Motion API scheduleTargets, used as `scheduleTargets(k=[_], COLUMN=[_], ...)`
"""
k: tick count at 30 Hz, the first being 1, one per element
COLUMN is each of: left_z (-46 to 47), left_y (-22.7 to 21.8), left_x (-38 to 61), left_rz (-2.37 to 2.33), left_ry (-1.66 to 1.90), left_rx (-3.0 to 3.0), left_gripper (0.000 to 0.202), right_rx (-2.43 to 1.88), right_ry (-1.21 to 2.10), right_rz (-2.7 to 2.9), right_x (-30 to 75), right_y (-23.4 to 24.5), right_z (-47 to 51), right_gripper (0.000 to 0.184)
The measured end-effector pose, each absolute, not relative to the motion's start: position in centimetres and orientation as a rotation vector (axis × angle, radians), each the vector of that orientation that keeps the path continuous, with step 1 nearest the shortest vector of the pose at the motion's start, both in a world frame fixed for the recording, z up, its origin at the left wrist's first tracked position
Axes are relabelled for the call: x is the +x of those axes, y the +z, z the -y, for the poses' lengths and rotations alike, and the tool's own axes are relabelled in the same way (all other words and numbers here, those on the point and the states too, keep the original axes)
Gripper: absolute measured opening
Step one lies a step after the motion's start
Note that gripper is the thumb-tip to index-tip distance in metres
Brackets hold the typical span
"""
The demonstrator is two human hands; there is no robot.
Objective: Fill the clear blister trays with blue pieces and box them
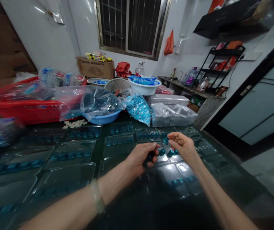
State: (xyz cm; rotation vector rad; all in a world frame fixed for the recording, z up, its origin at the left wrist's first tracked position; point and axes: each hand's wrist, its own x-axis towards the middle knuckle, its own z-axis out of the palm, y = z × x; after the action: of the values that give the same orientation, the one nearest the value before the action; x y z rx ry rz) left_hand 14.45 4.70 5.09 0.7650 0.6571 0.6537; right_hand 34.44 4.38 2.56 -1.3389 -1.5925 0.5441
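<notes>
My right hand point(183, 147) pinches a small teal gem-like piece point(166, 140) between thumb and fingers, just above the clear plastic trays. To its left, my left hand point(139, 156) is closed with its fingers curled round something dark in the palm that I cannot make out. A pale bracelet point(97, 195) circles my left wrist. Below the hands lies a clear tray point(163, 158) with dark teal pieces in it. More shallow trays, such as one clear tray point(120, 148) left of my hands, cover the table and hold rows of similar pieces.
Along the back stand a red basket point(28, 110) of packaged goods, a blue basin point(105, 118), a bag of bright blue pieces point(138, 108), a white bowl point(144, 88) and stacked clear plastic shells point(172, 111). A cardboard box point(96, 69) sits against the wall.
</notes>
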Motion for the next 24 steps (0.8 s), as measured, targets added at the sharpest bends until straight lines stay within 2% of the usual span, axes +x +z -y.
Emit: scheduleTargets(k=[7, 13, 18, 24], left_z=[-2.7, -2.0, -1.3, -0.7], left_y=[5.0, 4.7, 4.0, 3.8], left_x=[13.4, 12.2, 12.2, 12.9], left_rz=[-0.660, -0.681, -0.589, -0.562], left_ry=[0.705, 0.717, 0.643, 0.685], left_rx=[0.813, 0.695, 0.557, 0.597], left_gripper=[0.024, 0.011, 0.009, 0.013], right_rx=[-1.192, -1.065, -1.030, -1.066], right_ry=[0.439, 0.434, 0.538, 0.450], right_rz=[1.735, 1.862, 1.753, 1.653], right_x=[29.2, 27.6, 26.9, 27.2], right_y=[3.7, 4.2, 3.0, 1.7], right_z=[-0.2, 0.7, 1.9, 3.0], right_gripper=[0.016, 0.020, 0.017, 0.023])
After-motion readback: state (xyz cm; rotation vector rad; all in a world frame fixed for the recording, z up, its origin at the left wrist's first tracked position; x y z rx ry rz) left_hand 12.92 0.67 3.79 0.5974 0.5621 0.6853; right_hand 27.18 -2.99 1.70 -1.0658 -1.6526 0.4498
